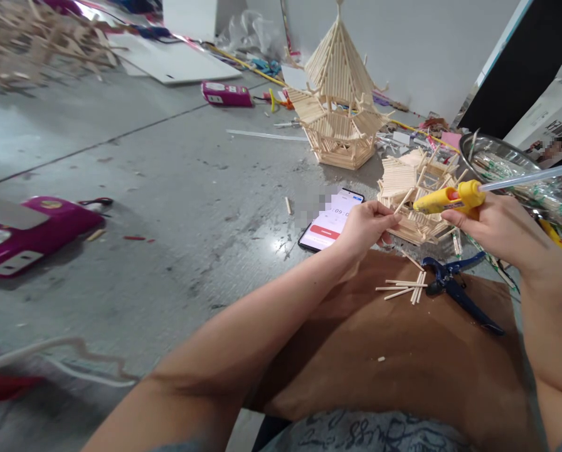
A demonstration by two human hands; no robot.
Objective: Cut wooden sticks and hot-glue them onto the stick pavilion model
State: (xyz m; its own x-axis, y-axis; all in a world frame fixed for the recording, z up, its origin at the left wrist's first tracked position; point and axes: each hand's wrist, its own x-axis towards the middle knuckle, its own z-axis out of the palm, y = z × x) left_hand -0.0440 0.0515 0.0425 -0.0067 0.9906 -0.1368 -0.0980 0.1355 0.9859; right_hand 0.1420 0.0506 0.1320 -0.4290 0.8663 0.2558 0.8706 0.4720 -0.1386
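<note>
- The left hand (pixel 368 221) pinches a thin wooden stick (pixel 406 201) between its fingertips at the unfinished stick model (pixel 398 176), probably to keep it steady.
- The right hand (pixel 504 226) has its fingers wrapped around a yellow glue gun (pixel 450 198), nozzle towards that stick, presumably for close aim; a translucent glue rod (pixel 530 176) juts from its rear.
- The model sits beyond the brown board (pixel 337 339), its open lattice showing slender pale rods.
- Loose short sticks (pixel 401 289) and dark-blue cutters (pixel 464 292) lie on the board, likely for easy reach.
- Behind stands a taller, pointed-roof tower (pixel 340 135) with ribbed panels, perhaps kept visible as a pattern.
</note>
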